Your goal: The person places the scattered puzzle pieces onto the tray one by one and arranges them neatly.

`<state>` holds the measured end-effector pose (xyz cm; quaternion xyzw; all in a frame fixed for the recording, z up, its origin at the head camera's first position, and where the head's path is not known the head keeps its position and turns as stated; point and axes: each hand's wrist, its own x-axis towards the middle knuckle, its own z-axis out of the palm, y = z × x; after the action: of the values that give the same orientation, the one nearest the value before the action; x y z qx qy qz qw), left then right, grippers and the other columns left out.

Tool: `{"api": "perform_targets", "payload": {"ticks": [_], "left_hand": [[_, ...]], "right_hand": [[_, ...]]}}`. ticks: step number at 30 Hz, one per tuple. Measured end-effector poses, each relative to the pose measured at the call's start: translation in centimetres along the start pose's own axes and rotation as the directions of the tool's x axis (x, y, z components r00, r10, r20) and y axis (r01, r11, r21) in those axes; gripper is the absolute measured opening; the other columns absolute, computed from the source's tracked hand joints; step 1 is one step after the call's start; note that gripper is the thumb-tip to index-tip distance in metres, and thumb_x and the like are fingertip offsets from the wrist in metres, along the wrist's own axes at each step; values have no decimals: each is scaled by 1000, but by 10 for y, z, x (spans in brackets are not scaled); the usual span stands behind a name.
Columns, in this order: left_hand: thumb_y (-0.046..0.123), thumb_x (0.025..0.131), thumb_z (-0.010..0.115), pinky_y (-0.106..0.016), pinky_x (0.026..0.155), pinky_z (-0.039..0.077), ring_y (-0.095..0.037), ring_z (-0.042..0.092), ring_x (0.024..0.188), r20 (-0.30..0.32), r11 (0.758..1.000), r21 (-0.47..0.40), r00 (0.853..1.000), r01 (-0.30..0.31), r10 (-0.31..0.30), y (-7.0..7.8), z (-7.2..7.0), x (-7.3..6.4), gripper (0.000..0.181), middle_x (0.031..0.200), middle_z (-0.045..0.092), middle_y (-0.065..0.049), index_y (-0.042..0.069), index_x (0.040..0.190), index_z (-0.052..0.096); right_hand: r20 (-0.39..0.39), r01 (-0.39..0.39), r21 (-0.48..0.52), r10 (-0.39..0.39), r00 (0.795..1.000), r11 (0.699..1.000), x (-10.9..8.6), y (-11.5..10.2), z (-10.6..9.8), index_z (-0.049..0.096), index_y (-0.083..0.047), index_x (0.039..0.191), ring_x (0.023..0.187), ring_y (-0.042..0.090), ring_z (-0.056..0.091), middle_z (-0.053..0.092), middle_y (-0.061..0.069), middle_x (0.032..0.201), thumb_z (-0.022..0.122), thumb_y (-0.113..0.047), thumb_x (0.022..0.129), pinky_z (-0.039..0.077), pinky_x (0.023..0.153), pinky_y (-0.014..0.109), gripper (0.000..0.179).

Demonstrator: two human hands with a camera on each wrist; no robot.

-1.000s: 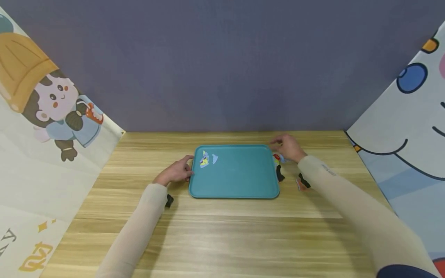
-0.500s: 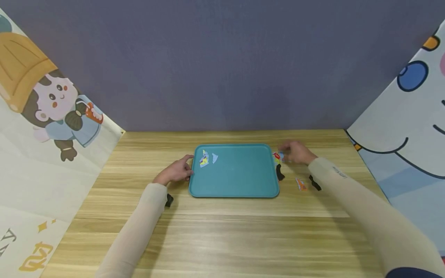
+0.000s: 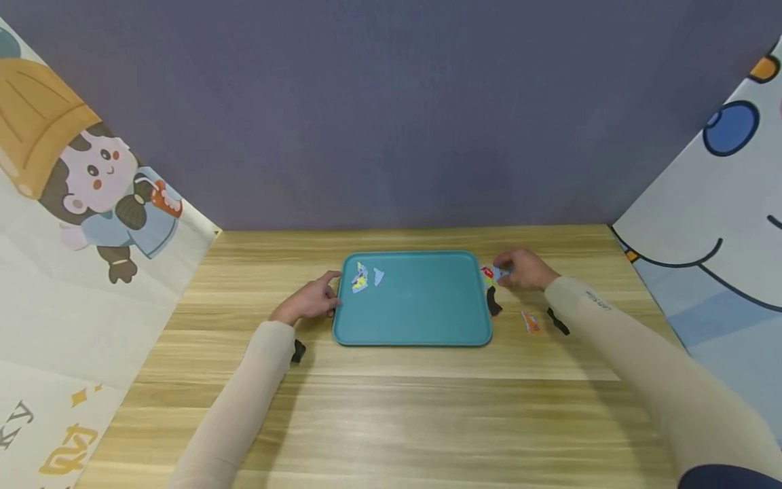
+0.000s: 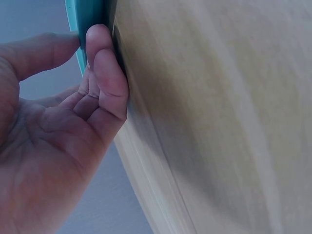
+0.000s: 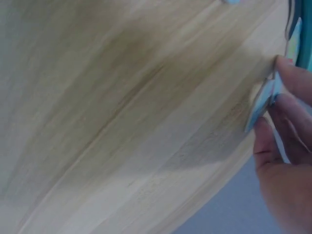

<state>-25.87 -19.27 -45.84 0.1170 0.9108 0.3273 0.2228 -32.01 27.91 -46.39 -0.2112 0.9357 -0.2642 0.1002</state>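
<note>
A teal tray (image 3: 421, 305) lies flat on the wooden table. My left hand (image 3: 310, 299) holds its left edge. In the left wrist view the thumb meets the rim and the curled fingers (image 4: 109, 75) press against the outer side. Just beyond the tray's right edge, my right hand (image 3: 525, 268) pinches a flat light-blue puzzle piece (image 5: 260, 105) low over the table, between thumb and fingers. Beside it lies a red and yellow-green piece (image 3: 487, 272). On the tray's far left are a yellow-and-purple piece (image 3: 360, 278) and a small pale-blue piece (image 3: 378, 276).
A black curved piece (image 3: 493, 301) lies against the tray's right side. Further right are an orange piece (image 3: 530, 322) and another black one (image 3: 558, 321). Near my left sleeve sits a small black object (image 3: 298, 351). A dark panel (image 3: 391, 136) stands behind the table (image 3: 391, 407).
My right hand has moved from the tray's far right corner rightward and nearer, onto the light-blue piece, which it now pinches. My left hand stays at the tray's edge.
</note>
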Motion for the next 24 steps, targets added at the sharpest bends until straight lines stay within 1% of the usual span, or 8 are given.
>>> {"api": "perform_targets", "payload": {"ticks": [5,8,13,17,20,24], "left_hand": [[6,92,58,-32,64,46,-18,60,64,-2,1000,-4,1000,-7,7,1,-1,0,68,79,63,-7,2,148,19],[6,92,58,-32,65,46,-18,60,65,0,1000,-3,1000,-5,5,2,-2,0,68,79,63,-7,3,148,19],[7,92,58,-32,64,46,-18,60,65,-1,1000,-3,1000,13,-13,2,-1,0,68,79,63,-6,5,148,20],[6,92,58,-32,64,46,-18,60,64,-2,1000,-6,1000,13,-13,2,0,1,68,79,63,-7,5,148,20],[6,92,58,-32,64,46,-17,60,64,-3,1000,-4,1000,18,-18,1,0,1,68,79,63,-6,6,148,20],[6,92,58,-32,63,46,-17,60,64,-5,1000,-1,1000,17,-17,1,-1,0,68,79,63,-6,5,148,20]], "right_hand": [[-44,4,13,-3,999,1000,-1,4,4,65,6,110,100,36,58,62,21,111,77,-6,77,45,86,49,37],[-66,1,44,1,998,999,-1,5,5,65,5,109,100,36,58,62,21,111,76,-8,78,46,85,48,35],[-79,-51,117,61,995,992,-2,5,1,66,4,112,100,35,58,60,22,115,74,-12,80,46,84,48,37],[-97,-68,99,77,992,993,0,4,-4,67,3,110,98,32,59,61,21,115,76,-14,80,46,83,46,36],[-108,-61,98,72,992,993,1,-1,-8,66,3,112,98,33,58,59,21,117,75,-15,81,46,83,46,37],[-99,-46,112,58,993,993,2,-17,-9,65,1,117,106,35,56,56,20,125,74,-19,83,45,86,48,41]]}}
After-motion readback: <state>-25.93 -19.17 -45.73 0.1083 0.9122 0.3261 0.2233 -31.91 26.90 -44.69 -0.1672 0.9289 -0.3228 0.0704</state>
